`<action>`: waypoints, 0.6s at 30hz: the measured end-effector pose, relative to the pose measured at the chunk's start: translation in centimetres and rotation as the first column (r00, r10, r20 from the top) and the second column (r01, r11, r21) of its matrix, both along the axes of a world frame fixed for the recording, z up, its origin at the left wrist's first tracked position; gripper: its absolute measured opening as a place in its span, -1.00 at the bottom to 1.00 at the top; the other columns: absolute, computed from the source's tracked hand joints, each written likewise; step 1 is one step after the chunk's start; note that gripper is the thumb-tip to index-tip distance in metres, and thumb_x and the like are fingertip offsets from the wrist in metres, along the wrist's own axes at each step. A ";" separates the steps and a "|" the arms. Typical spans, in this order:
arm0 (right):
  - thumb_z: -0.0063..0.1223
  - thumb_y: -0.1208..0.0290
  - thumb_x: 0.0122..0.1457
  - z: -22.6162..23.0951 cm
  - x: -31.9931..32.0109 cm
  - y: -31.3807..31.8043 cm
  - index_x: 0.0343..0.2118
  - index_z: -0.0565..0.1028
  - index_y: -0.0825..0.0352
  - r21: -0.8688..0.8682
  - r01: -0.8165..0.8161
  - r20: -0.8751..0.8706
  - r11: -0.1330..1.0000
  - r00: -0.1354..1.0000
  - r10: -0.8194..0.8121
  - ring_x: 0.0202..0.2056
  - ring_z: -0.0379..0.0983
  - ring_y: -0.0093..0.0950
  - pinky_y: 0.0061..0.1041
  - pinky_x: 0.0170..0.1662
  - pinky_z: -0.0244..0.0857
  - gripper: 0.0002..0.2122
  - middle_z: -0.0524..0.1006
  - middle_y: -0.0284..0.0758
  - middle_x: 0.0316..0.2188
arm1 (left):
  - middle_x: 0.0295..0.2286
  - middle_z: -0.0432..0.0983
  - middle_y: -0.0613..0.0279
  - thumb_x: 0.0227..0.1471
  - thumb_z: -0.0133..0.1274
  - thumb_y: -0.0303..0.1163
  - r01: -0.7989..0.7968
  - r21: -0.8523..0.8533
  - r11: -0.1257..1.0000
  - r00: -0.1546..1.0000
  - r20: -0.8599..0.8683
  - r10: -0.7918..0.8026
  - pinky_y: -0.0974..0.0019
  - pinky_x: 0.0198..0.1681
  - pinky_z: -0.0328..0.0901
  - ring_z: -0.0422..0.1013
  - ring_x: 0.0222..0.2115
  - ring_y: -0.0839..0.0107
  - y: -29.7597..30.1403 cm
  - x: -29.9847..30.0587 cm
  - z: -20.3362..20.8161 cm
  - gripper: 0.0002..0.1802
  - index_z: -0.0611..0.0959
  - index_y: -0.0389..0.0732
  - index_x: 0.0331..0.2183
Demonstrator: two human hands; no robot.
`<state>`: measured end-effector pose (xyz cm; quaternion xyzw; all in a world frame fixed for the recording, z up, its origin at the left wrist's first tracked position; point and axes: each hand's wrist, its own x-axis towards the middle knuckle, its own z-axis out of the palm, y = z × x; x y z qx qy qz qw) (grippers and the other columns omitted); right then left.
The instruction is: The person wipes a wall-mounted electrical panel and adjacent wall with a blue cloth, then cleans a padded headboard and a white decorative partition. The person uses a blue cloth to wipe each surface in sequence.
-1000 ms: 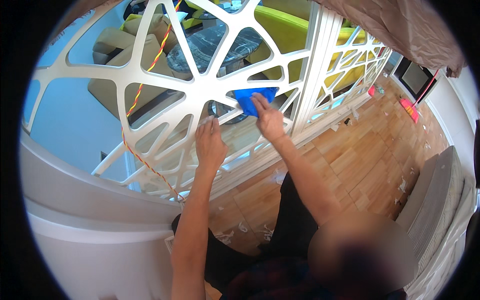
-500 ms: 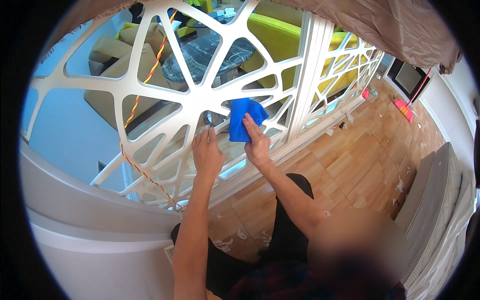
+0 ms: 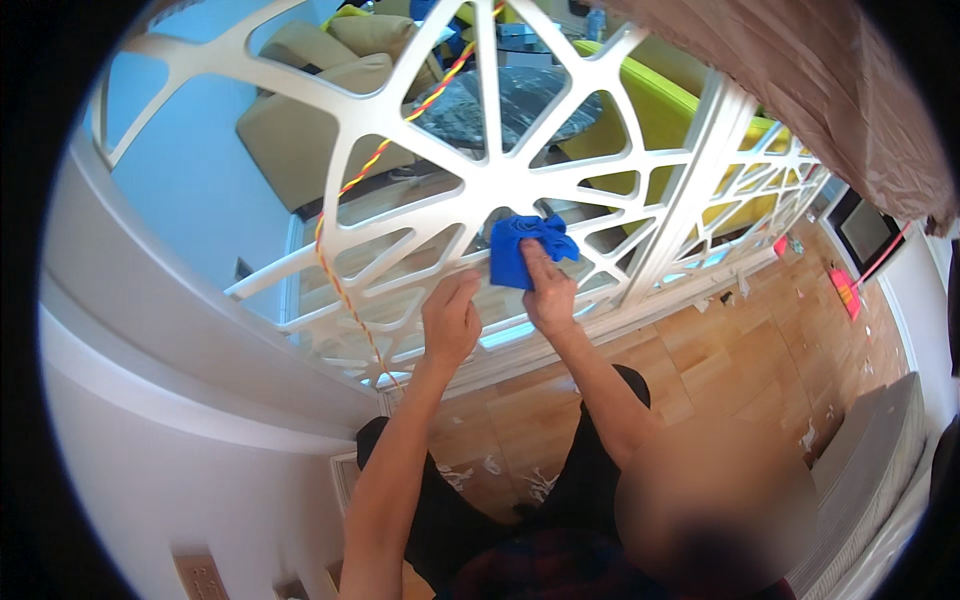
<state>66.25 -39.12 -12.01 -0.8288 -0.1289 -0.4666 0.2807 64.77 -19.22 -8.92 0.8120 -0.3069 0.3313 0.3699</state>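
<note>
A blue cloth (image 3: 510,262) is in my right hand (image 3: 550,300), fingers pressing it against the white lattice screen (image 3: 500,190) just below a hub where several struts meet. The cloth is bunched on its right side and flatter on its left. My left hand (image 3: 450,318) is to the left of the cloth, at the lower struts, with its fingers curled together. Whether they grip a strut or a small thing is hidden.
A red and yellow twisted cord (image 3: 350,185) runs down across the screen. Behind it stand a beige sofa (image 3: 300,125), a dark marble table (image 3: 500,105) and a yellow-green sofa (image 3: 655,90). Brown fabric (image 3: 800,80) hangs at upper right. Scraps and a pink broom (image 3: 846,292) are on the wooden floor (image 3: 700,360).
The view has shifted, so the screen appears further right. My right hand and the cloth are closer under the hub, the cloth more bunched. My left hand is lower and further left against the screen.
</note>
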 end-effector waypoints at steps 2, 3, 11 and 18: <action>-0.06 0.76 -0.16 0.0 0.3 1.2 0.06 0.52 0.43 0.091 0.042 -0.117 0.995 0.993 -0.031 -0.13 0.59 -0.04 -0.18 -0.09 0.50 -0.42 0.54 0.02 0.04 | -0.12 0.62 -0.03 -0.16 0.00 -0.77 -0.133 -0.031 0.991 0.978 0.159 0.136 0.04 0.10 0.35 0.48 0.00 -0.06 1.9 -1.2 -0.2 -0.75 0.66 -0.35 -0.38; -0.07 0.76 -0.16 0.3 0.4 2.1 0.05 0.52 0.44 0.111 0.022 -0.075 0.994 0.997 -0.014 -0.11 0.58 -0.03 -0.18 -0.07 0.49 -0.42 0.54 0.03 0.03 | -0.04 0.58 -0.01 -0.14 0.01 -0.76 -0.209 -0.022 0.978 0.957 0.200 0.209 -0.01 0.17 0.28 0.42 0.08 -0.08 3.1 -1.5 -0.1 -0.70 0.68 -0.34 -0.31; -0.01 0.77 -0.15 1.7 0.6 9.3 0.02 0.52 0.43 0.368 -0.045 -0.241 0.929 0.960 0.142 -0.11 0.57 -0.04 -0.18 -0.09 0.48 -0.46 0.58 -0.06 -0.01 | 0.10 0.38 -0.15 -0.14 0.04 -0.69 -0.528 0.255 0.810 0.848 0.119 0.516 -0.24 0.33 -0.02 0.21 0.23 -0.08 4.6 -0.4 -2.2 -0.45 0.51 -0.41 0.00; 0.02 0.63 0.00 2.3 0.9 1.3 0.00 0.54 0.25 -0.202 0.033 -0.115 0.979 0.992 -0.058 -0.35 0.62 -0.14 -0.21 -0.34 0.51 -0.57 0.54 -0.32 0.10 | 0.11 0.35 -0.11 -0.12 0.05 -0.65 -0.527 0.315 0.790 0.845 0.092 0.527 -0.20 0.33 0.01 0.20 0.23 -0.05 5.1 -1.2 -1.2 -0.45 0.51 -0.38 0.01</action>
